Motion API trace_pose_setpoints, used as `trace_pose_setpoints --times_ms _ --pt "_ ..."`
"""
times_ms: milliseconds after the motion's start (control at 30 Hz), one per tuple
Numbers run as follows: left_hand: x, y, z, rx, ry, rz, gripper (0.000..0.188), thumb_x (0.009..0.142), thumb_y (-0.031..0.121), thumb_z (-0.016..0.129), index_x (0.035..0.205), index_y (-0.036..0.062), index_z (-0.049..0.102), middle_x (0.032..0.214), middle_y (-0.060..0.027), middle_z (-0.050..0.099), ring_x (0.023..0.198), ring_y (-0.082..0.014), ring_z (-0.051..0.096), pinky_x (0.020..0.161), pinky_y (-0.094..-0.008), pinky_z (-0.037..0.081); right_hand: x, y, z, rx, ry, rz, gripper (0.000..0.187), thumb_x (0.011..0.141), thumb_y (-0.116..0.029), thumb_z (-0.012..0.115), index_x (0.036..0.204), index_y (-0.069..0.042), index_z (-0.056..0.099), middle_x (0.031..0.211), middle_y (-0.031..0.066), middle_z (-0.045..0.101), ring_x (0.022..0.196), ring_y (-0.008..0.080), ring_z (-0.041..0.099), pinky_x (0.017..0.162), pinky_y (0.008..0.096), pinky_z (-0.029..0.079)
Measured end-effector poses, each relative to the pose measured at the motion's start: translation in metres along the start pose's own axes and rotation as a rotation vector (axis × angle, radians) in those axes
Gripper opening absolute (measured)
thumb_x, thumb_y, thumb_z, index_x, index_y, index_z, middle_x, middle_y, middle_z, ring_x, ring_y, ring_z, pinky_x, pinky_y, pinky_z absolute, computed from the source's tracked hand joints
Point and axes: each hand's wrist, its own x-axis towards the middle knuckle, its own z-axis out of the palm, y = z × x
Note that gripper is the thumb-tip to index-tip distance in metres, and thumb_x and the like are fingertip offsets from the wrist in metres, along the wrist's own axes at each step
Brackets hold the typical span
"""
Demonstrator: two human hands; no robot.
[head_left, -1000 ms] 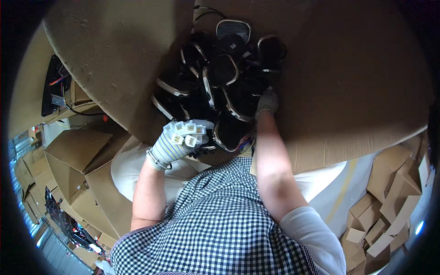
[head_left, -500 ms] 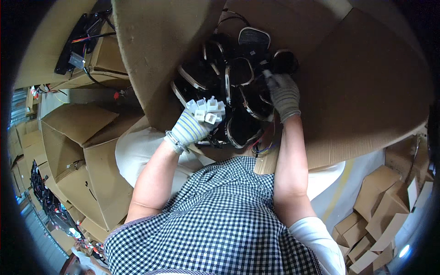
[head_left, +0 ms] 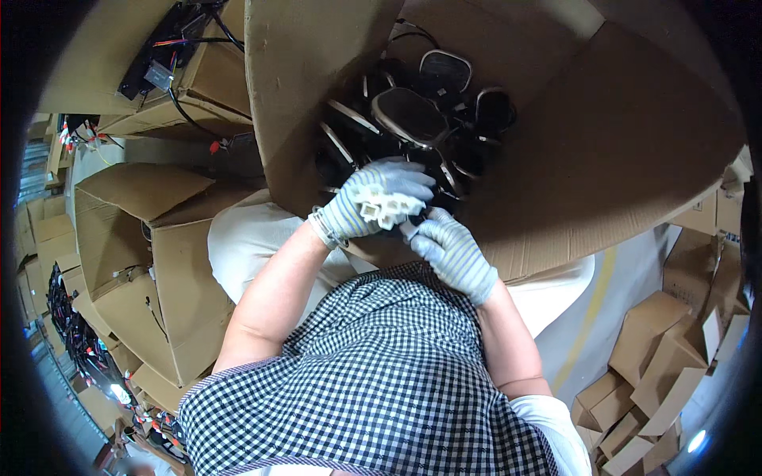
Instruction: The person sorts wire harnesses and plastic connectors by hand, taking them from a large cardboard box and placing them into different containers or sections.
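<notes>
White plastic connectors [head_left: 386, 206], a small cluster of them, sit clamped in the gloved left hand [head_left: 373, 198], right at the near edge of the big cardboard box [head_left: 603, 159]. Right hand [head_left: 448, 247] comes in just beside it, fingers curled and touching the cluster's right end, though what it pinches is hard to make out. Beyond both hands, black parts with pale rims [head_left: 421, 119] fill the box. Off left, an open carton [head_left: 159, 246].
</notes>
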Motion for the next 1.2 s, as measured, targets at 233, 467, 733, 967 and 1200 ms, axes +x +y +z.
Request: trace_pose_setpoints --times_ms 233,467,733,967,1200 --pt "0.002 0.019 0.009 0.047 -0.193 -0.087 0.039 0.076 0.02 0.061 0.115 0.0188 0.06 0.108 -0.0022 0.061 0.1 -0.0236 0.056 0.09 -0.0366 0.044 -0.027 -0.022 -0.009 0.605 0.126 0.235 0.025 0.086 -0.024 0.061 0.097 -0.002 0.065 0.104 0.0048 0.06 0.089 0.0112 0.057 0.077 0.0247 0.044" --pt "-0.018 0.016 0.015 -0.145 0.01 -0.323 0.036 0.074 0.01 0.061 0.109 0.0164 0.065 0.101 -0.0028 0.065 0.095 -0.0236 0.06 0.085 -0.0348 0.048 -0.048 -0.017 -0.031 0.821 0.448 0.433 0.022 0.09 -0.024 0.06 0.093 -0.003 0.065 0.076 0.003 0.061 0.068 0.0066 0.054 0.064 0.0189 0.045" --pt "-0.011 0.018 0.013 0.102 -0.141 -0.364 0.027 0.08 0.02 0.063 0.107 0.018 0.064 0.104 -0.0016 0.065 0.093 -0.0206 0.061 0.078 -0.0344 0.049 -0.044 -0.005 -0.027 0.329 0.426 0.398 0.021 0.09 -0.024 0.059 0.093 -0.005 0.067 0.076 0.0046 0.065 0.065 0.0128 0.059 0.059 0.0262 0.047" --pt "-0.013 0.015 0.009 0.256 -0.082 -0.273 0.025 0.077 0.026 0.067 0.1 0.0157 0.064 0.091 0.0008 0.061 0.077 -0.0192 0.059 0.063 -0.0358 0.043 -0.031 0.001 -0.041 -0.792 0.332 0.043 0.025 0.081 -0.018 0.06 0.105 -0.013 0.063 0.067 0.0067 0.056 0.058 0.0231 0.058 0.049 0.0369 0.043" --pt "-0.009 0.017 0.004 0.324 -0.144 -0.189 0.025 0.075 0.021 0.07 0.098 0.0124 0.066 0.093 -0.0027 0.063 0.082 -0.0222 0.059 0.068 -0.0359 0.045 -0.025 0.002 -0.044 -0.991 0.114 -0.034 0.043 0.069 -0.019 0.069 0.11 -0.013 0.06 0.069 0.0051 0.056 0.06 0.0205 0.06 0.047 0.0358 0.043"
